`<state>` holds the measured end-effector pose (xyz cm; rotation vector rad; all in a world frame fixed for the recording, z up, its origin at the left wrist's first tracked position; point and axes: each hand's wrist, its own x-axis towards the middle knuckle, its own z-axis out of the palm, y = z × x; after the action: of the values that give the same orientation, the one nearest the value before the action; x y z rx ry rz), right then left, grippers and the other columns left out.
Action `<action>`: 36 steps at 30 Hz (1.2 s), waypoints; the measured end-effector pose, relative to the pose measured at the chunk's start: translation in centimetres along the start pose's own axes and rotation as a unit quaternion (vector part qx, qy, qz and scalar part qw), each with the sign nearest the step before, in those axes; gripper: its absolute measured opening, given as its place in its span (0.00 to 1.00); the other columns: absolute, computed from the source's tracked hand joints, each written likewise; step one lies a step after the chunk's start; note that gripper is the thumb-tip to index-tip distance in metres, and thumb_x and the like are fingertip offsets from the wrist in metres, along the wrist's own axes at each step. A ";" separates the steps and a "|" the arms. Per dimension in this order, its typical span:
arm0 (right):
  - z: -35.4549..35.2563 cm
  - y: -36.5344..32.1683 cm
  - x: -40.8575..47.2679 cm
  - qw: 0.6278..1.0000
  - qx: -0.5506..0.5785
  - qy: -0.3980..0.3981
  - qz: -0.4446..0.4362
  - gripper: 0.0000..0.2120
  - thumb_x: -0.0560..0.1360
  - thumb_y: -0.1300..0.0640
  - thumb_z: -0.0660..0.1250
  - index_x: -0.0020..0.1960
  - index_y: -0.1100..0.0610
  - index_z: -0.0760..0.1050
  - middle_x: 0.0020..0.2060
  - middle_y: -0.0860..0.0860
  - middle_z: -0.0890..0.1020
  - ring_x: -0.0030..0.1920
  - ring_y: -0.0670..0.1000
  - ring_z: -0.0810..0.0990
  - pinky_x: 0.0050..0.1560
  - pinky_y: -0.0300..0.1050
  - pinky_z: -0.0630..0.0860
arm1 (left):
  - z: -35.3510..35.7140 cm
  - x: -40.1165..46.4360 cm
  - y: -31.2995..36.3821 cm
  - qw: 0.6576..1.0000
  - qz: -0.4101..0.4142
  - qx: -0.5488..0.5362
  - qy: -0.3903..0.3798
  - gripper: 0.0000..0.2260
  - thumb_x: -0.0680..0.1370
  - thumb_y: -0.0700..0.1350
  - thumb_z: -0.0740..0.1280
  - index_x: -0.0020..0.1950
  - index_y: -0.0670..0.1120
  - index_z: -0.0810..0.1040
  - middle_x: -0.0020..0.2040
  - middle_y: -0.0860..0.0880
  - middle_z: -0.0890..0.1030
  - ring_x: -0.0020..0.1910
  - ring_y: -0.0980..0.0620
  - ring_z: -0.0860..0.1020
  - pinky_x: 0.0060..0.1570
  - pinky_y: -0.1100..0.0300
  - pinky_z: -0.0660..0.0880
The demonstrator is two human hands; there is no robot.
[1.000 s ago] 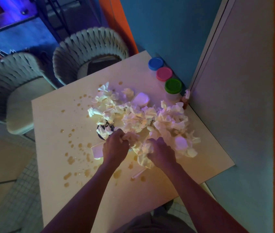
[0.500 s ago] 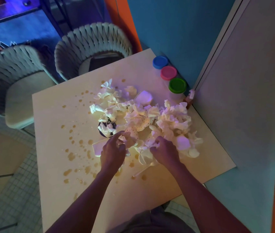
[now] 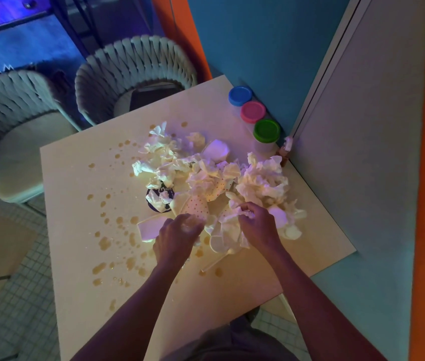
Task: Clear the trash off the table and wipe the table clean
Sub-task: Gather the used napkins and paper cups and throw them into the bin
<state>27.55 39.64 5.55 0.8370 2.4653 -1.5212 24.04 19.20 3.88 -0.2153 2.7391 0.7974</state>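
A heap of crumpled white napkins (image 3: 260, 183) and torn paper pieces covers the middle of the pale square table (image 3: 76, 194). A dotted paper cup (image 3: 195, 204) lies in the heap's near side, and a dark cup (image 3: 158, 198) is half buried to its left. My left hand (image 3: 176, 237) is closed on a small wad of paper just below the dotted cup. My right hand (image 3: 256, 226) pinches a crumpled napkin (image 3: 232, 222) at the heap's near edge. Brown liquid drops (image 3: 104, 242) spatter the table's left part.
Three tubs with blue (image 3: 240, 95), pink (image 3: 253, 112) and green (image 3: 266, 130) lids stand against the teal wall at the table's far right. Two woven chairs (image 3: 133, 71) stand beyond the far edge. A white straw-like stick (image 3: 212, 263) lies near my right wrist.
Both hands have shifted slightly away from me into the heap. The dotted cup has come into view above my left hand, and my right hand now lifts a napkin.
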 end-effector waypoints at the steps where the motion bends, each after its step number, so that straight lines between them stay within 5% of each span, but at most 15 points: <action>1: -0.2 0.0 -0.1 1.000 0.006 -0.001 0.012 0.09 0.74 0.58 0.64 0.50 0.51 0.81 0.47 0.50 0.85 0.49 0.55 0.82 0.49 0.48 0.79 | 0.1 0.1 0.0 1.000 -0.002 0.001 -0.002 0.20 0.70 0.69 0.68 0.57 0.62 0.81 0.49 0.56 0.81 0.46 0.51 0.81 0.41 0.55 0.77; 5: -0.9 -0.2 -0.6 0.996 0.062 -0.013 0.062 0.05 0.73 0.51 0.67 0.45 0.51 0.79 0.40 0.48 0.83 0.43 0.53 0.83 0.44 0.47 0.78 | 0.3 0.5 -0.1 1.000 -0.013 -0.019 -0.001 0.13 0.69 0.61 0.69 0.48 0.56 0.82 0.44 0.55 0.81 0.40 0.50 0.82 0.40 0.49 0.80; 9: -1.5 0.3 -0.9 0.997 0.050 -0.006 0.061 0.16 0.69 0.45 0.76 0.49 0.53 0.76 0.43 0.42 0.79 0.45 0.48 0.80 0.42 0.43 0.73 | 0.1 0.3 0.2 0.998 -0.002 -0.057 -0.001 0.12 0.69 0.58 0.71 0.42 0.51 0.79 0.42 0.51 0.81 0.41 0.47 0.79 0.40 0.50 0.78; 16: -2.1 1.3 -0.8 0.997 0.050 0.035 0.045 0.07 0.67 0.59 0.68 0.44 0.55 0.75 0.42 0.49 0.80 0.42 0.55 0.78 0.40 0.43 0.71 | -0.8 -0.6 -0.8 0.982 -0.081 -0.173 0.005 0.09 0.69 0.54 0.72 0.38 0.50 0.78 0.37 0.50 0.84 0.32 0.48 0.84 0.34 0.41 0.81; 22: -2.4 2.8 -1.0 0.996 0.063 0.027 0.053 0.08 0.66 0.62 0.65 0.37 0.49 0.72 0.35 0.47 0.80 0.36 0.54 0.80 0.38 0.46 0.75 | -2.2 -2.4 -0.1 0.963 -0.107 -0.246 0.010 0.04 0.75 0.45 0.73 0.45 0.47 0.80 0.39 0.48 0.86 0.28 0.50 0.83 0.27 0.50 0.78; 31: -1.4 3.7 -1.1 0.998 -0.028 -0.039 0.050 0.13 0.68 0.54 0.71 0.52 0.49 0.77 0.54 0.49 0.82 0.52 0.55 0.81 0.49 0.46 0.77 | -2.0 -3.8 1.6 0.966 -0.102 -0.238 -0.010 0.07 0.74 0.37 0.68 0.43 0.46 0.85 0.38 0.50 0.87 0.30 0.53 0.83 0.31 0.56 0.80; 36: -0.2 4.3 -0.9 0.983 -0.176 -0.054 0.013 0.25 0.67 0.43 0.74 0.61 0.48 0.74 0.55 0.52 0.76 0.54 0.58 0.80 0.51 0.50 0.77 | -1.1 -4.5 2.6 0.978 -0.089 -0.186 -0.034 0.15 0.76 0.50 0.62 0.36 0.46 0.83 0.35 0.53 0.86 0.29 0.53 0.83 0.34 0.54 0.80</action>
<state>30.55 40.86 2.62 0.6981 2.5223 -1.0433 27.49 21.03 7.40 -0.4903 2.4435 1.2329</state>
